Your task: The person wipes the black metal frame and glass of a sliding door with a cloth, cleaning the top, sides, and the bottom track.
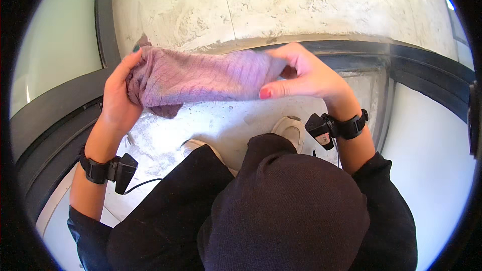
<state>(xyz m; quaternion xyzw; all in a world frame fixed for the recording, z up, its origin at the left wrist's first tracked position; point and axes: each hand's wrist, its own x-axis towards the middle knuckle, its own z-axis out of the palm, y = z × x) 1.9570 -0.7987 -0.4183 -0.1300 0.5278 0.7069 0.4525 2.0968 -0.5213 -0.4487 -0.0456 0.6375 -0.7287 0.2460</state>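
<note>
We hold the purple knitted cloth (201, 78) stretched between our hands above the pale concrete floor (221, 125); our left hand (118, 98) grips one end, our right hand (306, 73) pinches the other; we judge even tension keeps it flat and untwisted

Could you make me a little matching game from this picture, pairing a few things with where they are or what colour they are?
Things:
1. Purple knitted cloth
2. Black strap-on wrist device on the left wrist
3. Pale shoe
4. Painted thumbnail of the right hand

Descriptions:
A. Red
B. Stretched between the left hand and the right hand
C. On the dusty concrete floor, below the cloth
D. Has a thin black cable trailing from it

Pairs: 1-B, 2-D, 3-C, 4-A
</note>
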